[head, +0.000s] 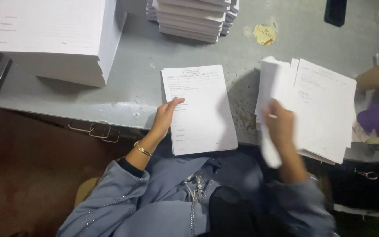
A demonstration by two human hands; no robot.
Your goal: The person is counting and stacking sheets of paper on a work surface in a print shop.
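there were two hands (pixel 165 115), four piles of paper (pixel 199 109), one gold bracelet (pixel 142 149), one yellow sticker (pixel 264 34) and one grey table (pixel 141 66).

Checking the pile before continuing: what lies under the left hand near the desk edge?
The left hand rests on a small stack of white printed forms, on the grey metal desk. Lower sheets show only their edges; their faces are covered.

round yellow sticker (pixel 264 34) on grey desk (pixel 137 83), far right of centre
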